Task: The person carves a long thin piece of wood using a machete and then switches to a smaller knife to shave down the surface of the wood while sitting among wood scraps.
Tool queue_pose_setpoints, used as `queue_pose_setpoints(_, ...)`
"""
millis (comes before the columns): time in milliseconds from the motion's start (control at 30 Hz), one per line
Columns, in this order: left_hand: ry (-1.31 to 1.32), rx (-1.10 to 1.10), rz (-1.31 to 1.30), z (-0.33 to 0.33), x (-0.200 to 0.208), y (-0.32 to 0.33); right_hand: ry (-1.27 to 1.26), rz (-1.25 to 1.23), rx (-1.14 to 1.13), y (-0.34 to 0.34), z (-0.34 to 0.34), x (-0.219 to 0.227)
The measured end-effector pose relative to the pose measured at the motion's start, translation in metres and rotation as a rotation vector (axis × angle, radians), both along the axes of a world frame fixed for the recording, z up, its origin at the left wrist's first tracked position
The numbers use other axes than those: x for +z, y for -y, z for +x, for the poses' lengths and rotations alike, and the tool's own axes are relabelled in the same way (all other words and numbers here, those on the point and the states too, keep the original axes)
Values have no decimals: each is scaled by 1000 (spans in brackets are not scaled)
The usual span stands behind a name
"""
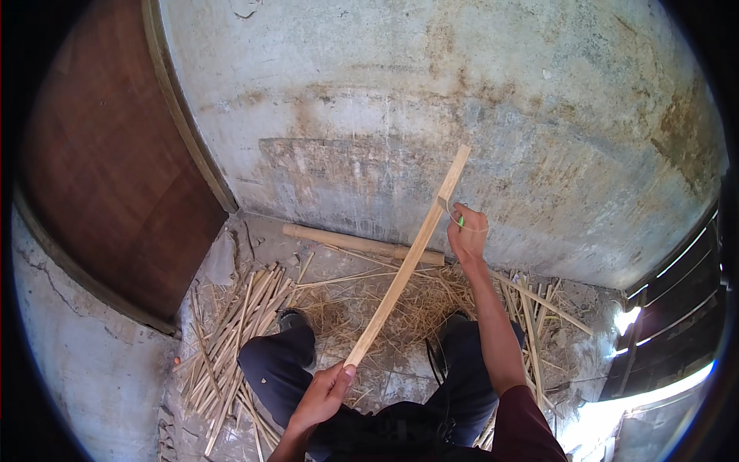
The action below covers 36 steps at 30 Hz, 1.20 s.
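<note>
A long, flat bamboo strip (408,268) slants up and away from me, its far end in front of the wall. My left hand (326,394) is closed on its near end, thumb on top. Further along, on the right side of the strip, my right hand (469,235) is closed around a small knife (443,203). A bit of green shows at its handle, and the blade touches the strip's edge near the far end. From there a thin, pale shaving (471,229) curls over my right hand.
Piles of split bamboo sticks lie left (231,339) and right (531,308) of my legs. A round bamboo pole (362,245) lies along the wall's base. Fine shavings (416,304) litter the floor. A brown door (115,154) stands left, beside the stained wall (369,100).
</note>
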<state>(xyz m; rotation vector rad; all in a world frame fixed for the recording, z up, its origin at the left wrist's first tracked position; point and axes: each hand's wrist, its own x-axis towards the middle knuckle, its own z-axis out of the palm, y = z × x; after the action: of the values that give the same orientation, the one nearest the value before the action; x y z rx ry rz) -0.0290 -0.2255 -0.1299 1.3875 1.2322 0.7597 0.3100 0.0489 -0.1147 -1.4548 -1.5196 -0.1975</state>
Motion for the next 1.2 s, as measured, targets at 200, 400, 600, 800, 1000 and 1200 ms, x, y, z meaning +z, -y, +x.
queue_pose_setpoints(200,-27,10,40,-8,-6,-4,-9,102,-19,0,-7,-4)
queue_pose_setpoints(400,-107,-37,49,-3,-5,-3,95,-6,77,3,5,13)
queue_pose_setpoints(600,-131,-74,57,2,-3,-8,61,1,68,4,7,13)
queue_pose_setpoints(800,-114,-76,52,4,3,-4,69,15,96,0,7,11)
queue_pose_setpoints(1000,-136,-68,65,-6,-2,5,-10,-149,-140,-27,38,-3)
queue_pose_setpoints(1200,-147,-65,75,-16,-2,11,45,-92,-183,-29,31,-8)
